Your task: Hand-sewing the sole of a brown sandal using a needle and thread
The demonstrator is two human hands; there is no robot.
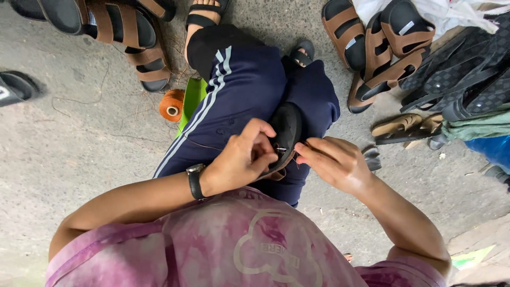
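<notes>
We pinch a needle (280, 150) with our left hand (241, 158) against the black sandal (284, 133); our right hand (332, 162) grips its edge. Sandals (127, 32) and an orange thread spool (171, 105) lie on concrete (64, 138).

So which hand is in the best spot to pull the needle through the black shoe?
Probably the left hand: its fingertips pinch at the needle on the black shoe's edge. The right hand rests beside it, seemingly steadying the shoe.

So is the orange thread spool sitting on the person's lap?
No, the orange thread spool lies on the concrete ground beside the knee.
</notes>
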